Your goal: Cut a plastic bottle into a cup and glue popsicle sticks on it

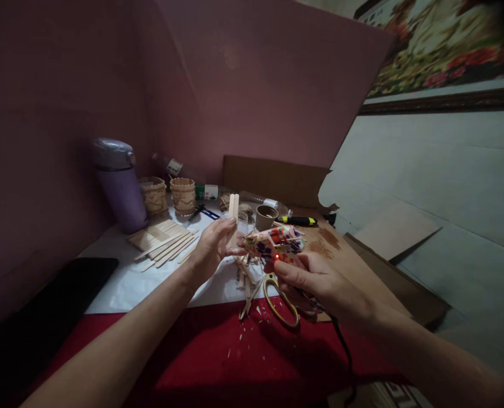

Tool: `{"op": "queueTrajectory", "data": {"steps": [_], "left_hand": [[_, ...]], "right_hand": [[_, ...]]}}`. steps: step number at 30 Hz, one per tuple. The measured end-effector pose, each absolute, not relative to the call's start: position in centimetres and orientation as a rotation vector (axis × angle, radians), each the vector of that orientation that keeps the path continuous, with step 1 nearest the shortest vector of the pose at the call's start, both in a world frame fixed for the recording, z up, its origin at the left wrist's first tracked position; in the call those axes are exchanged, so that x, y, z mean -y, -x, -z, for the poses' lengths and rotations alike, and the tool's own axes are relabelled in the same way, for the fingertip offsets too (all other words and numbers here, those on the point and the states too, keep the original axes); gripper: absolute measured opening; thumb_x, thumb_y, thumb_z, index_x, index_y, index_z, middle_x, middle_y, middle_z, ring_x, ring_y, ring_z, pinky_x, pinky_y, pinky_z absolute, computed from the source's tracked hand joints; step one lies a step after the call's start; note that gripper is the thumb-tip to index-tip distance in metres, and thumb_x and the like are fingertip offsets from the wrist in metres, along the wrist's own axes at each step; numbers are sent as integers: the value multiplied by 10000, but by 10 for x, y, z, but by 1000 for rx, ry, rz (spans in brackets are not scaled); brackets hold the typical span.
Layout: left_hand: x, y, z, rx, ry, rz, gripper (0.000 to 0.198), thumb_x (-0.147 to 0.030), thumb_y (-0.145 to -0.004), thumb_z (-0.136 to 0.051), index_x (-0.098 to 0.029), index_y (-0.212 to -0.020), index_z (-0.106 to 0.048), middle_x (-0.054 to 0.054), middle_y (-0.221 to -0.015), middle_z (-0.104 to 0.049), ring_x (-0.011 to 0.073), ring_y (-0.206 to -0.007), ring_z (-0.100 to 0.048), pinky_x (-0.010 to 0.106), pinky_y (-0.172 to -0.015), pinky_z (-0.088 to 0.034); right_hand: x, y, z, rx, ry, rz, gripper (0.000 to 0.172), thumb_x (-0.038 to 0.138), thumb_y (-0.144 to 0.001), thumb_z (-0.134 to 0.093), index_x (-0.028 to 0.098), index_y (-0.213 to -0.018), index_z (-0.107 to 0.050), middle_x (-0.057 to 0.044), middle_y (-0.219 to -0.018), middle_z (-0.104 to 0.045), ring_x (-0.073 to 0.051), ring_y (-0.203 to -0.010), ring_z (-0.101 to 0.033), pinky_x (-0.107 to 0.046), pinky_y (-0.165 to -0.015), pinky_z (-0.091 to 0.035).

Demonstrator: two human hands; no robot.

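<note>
Two wooden craft sticks [234, 208] stand upright side by side, pinched in my left hand [215, 246]. My right hand [305, 277] is wrapped round a flower-patterned glue gun [273, 242] with a black cord and a small red light. The gun's front end points left, close to the fingers of my left hand; its tip is too small to make out. Below the gun lie gold-handled scissors [281, 303], with wooden scraps near their blades. More craft sticks [169, 243] lie on the white sheet [133, 283] at the left.
A purple bottle [122, 187] and two carved wooden cups [183, 196] stand at the back left. Behind my hands are a small grey-brown cup [266, 216], a black-and-yellow tool [298, 220] and plastic bottles. A cardboard sheet [277, 178] stands against the wall. Red cloth [192, 351] covers the front.
</note>
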State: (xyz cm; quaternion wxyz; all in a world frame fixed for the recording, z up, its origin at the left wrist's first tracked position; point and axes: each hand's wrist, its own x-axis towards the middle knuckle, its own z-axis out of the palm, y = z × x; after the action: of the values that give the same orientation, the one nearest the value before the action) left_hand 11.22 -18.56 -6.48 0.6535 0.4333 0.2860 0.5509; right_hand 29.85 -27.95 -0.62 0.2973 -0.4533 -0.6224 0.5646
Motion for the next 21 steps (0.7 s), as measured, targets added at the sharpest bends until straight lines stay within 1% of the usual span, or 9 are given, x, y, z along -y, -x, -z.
{"op": "queueTrajectory", "data": {"steps": [4, 8, 15, 21], "left_hand": [[186, -112, 64, -654, -989, -1259, 401, -406, -685, -770, -156, -948, -599, 21, -924, -548, 130, -758, -556, 199, -481, -543], [187, -112, 64, -659, -981, -1257, 406, -399, -682, -772, -153, -953, -599, 28, -931, -551, 135, -761, -566, 205, -479, -552], [189, -113, 62, -644, -982, -1243, 383, -395, -688, -769, -155, -936, -603, 26, -886, -569, 141, -725, -596, 222, -485, -561], [189, -113, 63, -647, -987, -1249, 364, -384, -711, -754, -152, -951, -608, 33, -920, -570, 145, -753, -603, 228, -498, -578]], "right_hand": [[281, -298, 4, 1650, 1222, -1493, 511, 632, -840, -631, 212, -629, -432, 71, -478, -405, -60, -405, -343, -237, -393, -228], [282, -298, 4, 1669, 1196, -1475, 510, 629, -841, -631, 213, -627, -429, 67, -489, -411, -62, -415, -345, -241, -403, -238], [280, -298, 7, 1661, 1176, -1483, 504, 635, -847, -623, 214, -645, -434, 76, -487, -395, -63, -414, -322, -245, -405, -236], [281, -297, 4, 1672, 1228, -1442, 510, 643, -843, -619, 214, -639, -433, 66, -497, -413, -67, -425, -341, -249, -412, -245]]}}
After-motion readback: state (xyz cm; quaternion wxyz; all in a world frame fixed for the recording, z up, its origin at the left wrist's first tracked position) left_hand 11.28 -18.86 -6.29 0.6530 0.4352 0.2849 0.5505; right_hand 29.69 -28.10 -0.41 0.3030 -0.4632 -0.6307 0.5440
